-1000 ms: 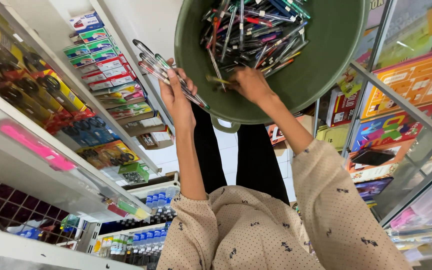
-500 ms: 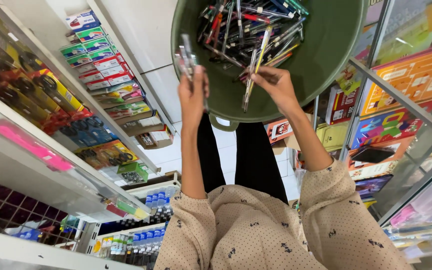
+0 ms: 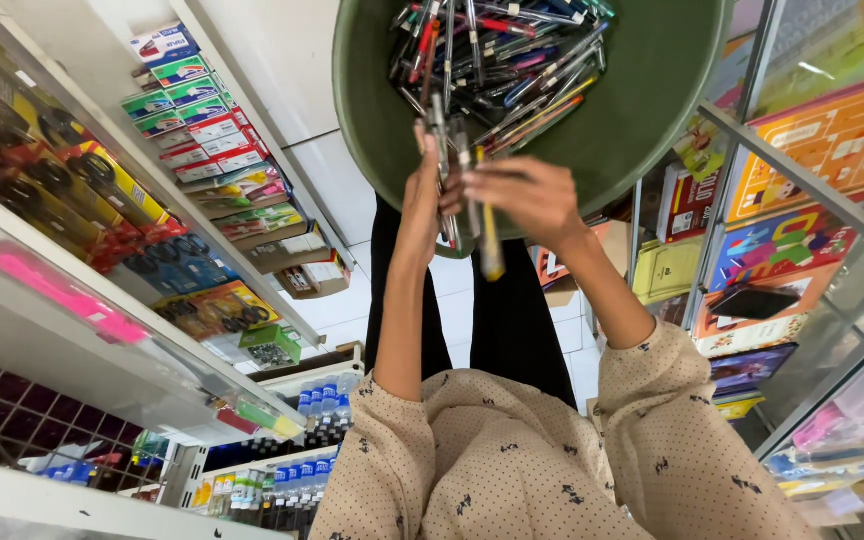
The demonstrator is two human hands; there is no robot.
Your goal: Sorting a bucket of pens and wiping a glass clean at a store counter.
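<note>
The left hand point(image 3: 422, 205) is clenched around a bundle of pens point(image 3: 449, 170), held upright just below the rim of a green basin point(image 3: 642, 120). The right hand point(image 3: 527, 200) touches that bundle and grips a yellow pen point(image 3: 490, 245) that points down. Above both hands, a heap of loose pens point(image 3: 502, 60) lies in the basin. Shelves of boxed goods point(image 3: 202, 130) stand to the left, and a glass case with colourful books point(image 3: 802, 200) to the right.
</note>
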